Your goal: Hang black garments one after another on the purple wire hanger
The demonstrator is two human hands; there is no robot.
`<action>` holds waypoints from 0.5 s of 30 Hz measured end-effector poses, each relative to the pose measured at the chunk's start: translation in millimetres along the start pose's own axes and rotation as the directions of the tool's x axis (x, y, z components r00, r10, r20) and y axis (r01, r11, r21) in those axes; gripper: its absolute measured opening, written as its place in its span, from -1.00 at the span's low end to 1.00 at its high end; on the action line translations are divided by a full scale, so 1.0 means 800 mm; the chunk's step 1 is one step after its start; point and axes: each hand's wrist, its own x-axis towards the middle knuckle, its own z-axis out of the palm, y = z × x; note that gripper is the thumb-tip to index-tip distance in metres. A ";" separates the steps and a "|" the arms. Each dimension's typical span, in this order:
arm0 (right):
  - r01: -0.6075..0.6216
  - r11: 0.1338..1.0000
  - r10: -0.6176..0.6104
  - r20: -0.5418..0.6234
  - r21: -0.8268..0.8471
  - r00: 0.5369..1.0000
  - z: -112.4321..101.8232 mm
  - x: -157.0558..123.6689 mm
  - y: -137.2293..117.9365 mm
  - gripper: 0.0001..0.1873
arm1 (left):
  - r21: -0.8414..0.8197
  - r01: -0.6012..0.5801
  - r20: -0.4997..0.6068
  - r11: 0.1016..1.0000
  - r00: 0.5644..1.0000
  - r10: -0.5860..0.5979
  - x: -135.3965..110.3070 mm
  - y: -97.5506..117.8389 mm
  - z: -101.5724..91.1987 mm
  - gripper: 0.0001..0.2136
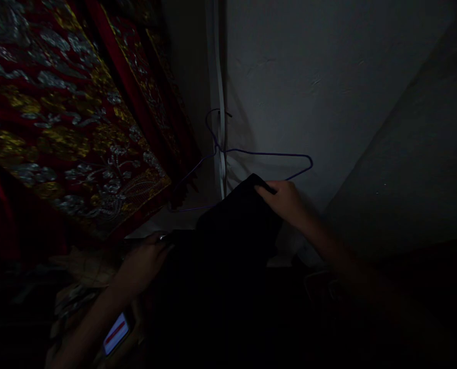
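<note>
To your left, the lit phone [116, 334] lies below your left forearm; a low sweep of that arm or a dragging fold could, I judge, knock it. The red embroidered textile [63, 123] hangs near the left end of the purple hanger [272, 154], so a sideways tug might snag the wire on its raised metallic stitching. Your left hand [144, 261] has its fingers curled on the left edge of the dark cloth [232, 241]; a loose hold there could let that side droop. In the middle, the hanger's hook sits by the pale vertical strip [217, 66], and you cannot tell what bears it; pulling cloth against the wire may unseat it. Your right hand [288, 202] pinches the cloth's upper corner between thumb and fingers, a small grip that could slip if the weight pulls. The dimness makes any misjudged edge likelier.

The cloth hangs between your two hands, in front of the hanger's lower part. It looks nearly black and plain, sloping up from left to a peaked corner at right; its folds, seams and lower end vanish into shadow.
</note>
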 end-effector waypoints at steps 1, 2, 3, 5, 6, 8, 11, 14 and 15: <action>0.011 1.000 -0.011 0.001 -0.013 1.000 -0.010 0.005 -0.003 -0.57 | -0.013 0.072 -0.004 0.997 0.997 -0.072 0.004 -0.003 -0.008 -0.65; 0.015 1.000 -0.015 0.007 -0.022 1.000 -0.019 0.010 -0.006 -0.58 | -0.053 0.124 -0.011 0.991 0.992 -0.125 0.010 -0.003 -0.017 -0.63; 0.012 1.000 -0.012 0.014 -0.024 1.000 -0.026 0.014 -0.009 -0.59 | -0.109 0.150 -0.033 0.983 0.987 -0.154 0.017 -0.001 -0.025 -0.61; -0.004 1.000 0.004 0.038 -0.007 0.999 -0.031 0.015 -0.014 -0.59 | -0.215 0.126 -0.153 0.968 0.975 -0.161 0.038 0.012 -0.040 -0.59; -0.010 1.000 0.010 0.045 0.010 0.999 -0.030 0.013 -0.016 -0.58 | -0.250 0.084 -0.230 0.964 0.963 -0.144 0.050 0.021 -0.047 -0.59; -0.013 0.999 0.010 0.057 0.053 0.998 -0.023 0.001 -0.018 -0.54 | -0.266 -0.024 -0.358 0.964 0.931 -0.076 0.075 0.043 -0.060 -0.60; -0.005 0.992 -0.009 0.112 0.124 0.994 -0.015 -0.021 -0.016 -0.47 | -0.190 -0.161 -0.470 0.969 0.881 0.054 0.104 0.073 -0.076 -0.63; 0.064 0.993 -0.065 0.002 0.103 0.998 -0.024 -0.028 -0.011 -0.55 | -0.091 -0.216 -0.551 0.972 0.824 0.132 0.115 0.087 -0.085 -0.66; 0.101 0.992 -0.092 -0.104 0.082 0.990 -0.032 -0.024 -0.009 -0.62 | -0.071 -0.221 -0.569 0.973 0.810 0.142 0.114 0.087 -0.086 -0.67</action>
